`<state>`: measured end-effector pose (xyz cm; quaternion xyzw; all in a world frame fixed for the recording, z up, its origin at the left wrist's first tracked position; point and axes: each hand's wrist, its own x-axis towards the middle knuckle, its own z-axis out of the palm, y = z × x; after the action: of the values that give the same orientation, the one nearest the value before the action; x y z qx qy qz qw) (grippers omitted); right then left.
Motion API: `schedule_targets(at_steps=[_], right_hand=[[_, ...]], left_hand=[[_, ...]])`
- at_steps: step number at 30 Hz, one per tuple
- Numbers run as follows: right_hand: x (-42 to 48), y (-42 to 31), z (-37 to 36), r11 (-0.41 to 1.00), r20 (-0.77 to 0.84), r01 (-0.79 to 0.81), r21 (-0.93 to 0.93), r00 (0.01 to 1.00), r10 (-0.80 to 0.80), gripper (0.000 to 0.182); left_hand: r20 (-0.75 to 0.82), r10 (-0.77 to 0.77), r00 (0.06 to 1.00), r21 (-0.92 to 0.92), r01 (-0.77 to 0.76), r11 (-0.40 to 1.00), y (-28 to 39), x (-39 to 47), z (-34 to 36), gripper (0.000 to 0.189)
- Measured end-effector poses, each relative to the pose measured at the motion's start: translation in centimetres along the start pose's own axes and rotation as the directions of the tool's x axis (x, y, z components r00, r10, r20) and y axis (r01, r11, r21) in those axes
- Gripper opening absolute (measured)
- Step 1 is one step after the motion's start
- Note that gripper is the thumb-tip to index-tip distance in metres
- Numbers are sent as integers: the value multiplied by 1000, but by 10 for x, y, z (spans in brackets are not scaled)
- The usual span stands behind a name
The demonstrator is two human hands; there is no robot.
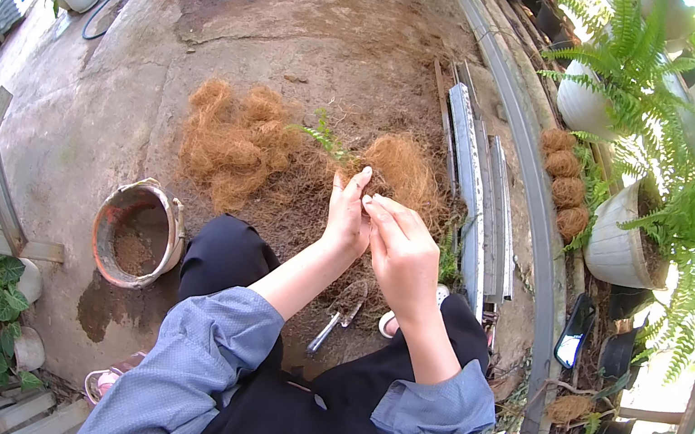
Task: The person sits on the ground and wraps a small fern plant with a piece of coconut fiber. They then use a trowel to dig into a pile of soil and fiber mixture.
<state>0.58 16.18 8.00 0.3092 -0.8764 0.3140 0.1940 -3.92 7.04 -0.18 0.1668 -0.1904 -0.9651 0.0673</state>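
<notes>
A small green fern (326,137) with brown roots sits in my left hand (347,217), its fronds pointing away to the left. My right hand (408,248) is close beside it, thumb and fingertips drawn together at the root clump (383,187). Whether anything is pinched between those fingertips is too small to tell. Behind the hands lies a mound of brown coir fibre (404,164), with a larger loose heap of coir (237,136) to the left. Dark soil mixed with fibres (302,199) spreads on the ground. A soil-covered hand trowel (342,313) lies between my legs.
A worn bucket (174,243) with some brown matter inside stands left of my knee. Metal bars (476,190) lie along the right. Beyond a metal rail (536,180) are several coir balls (563,184), potted ferns (627,236) and a phone (574,331).
</notes>
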Motion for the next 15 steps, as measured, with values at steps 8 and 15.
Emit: schedule_targets(at_steps=[8, 15], right_hand=[[4, 13, 14, 984, 15, 101, -144, 995, -100, 30], [8, 5, 8, 940, 9, 249, -235, 967, -254, 30]], left_hand=[[131, -141, 981, -46, 148, 988, 20, -9, 7, 22], [269, -180, 946, -45, 199, 979, 39, -30, 22, 33]])
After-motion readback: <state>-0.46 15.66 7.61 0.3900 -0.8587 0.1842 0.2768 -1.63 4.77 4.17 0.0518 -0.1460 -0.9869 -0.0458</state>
